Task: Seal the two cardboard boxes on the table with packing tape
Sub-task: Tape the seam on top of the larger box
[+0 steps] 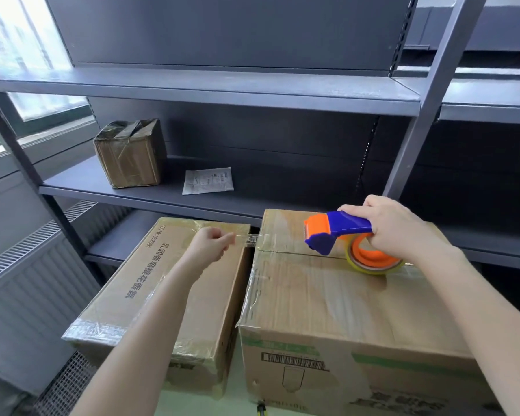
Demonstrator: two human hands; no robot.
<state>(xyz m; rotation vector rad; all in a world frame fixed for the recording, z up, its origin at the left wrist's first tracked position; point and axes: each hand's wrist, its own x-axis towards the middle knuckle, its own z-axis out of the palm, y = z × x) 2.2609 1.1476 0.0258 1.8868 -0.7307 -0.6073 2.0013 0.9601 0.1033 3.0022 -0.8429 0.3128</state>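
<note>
Now right hand [394, 226] grips dispenser [336, 232] (left hand [212, 246] pinches tape [249, 238]).

You had only one view, the camera worn on your head, which looked forward and down from close above the two cardboard boxes [327, 295]. They filled the lower half of the frame, with your forearms reaching in from the bottom edge. The wide lens bent the grey shelving [222, 91] across the upper half, and a window [18, 40] sat at upper left.
</note>
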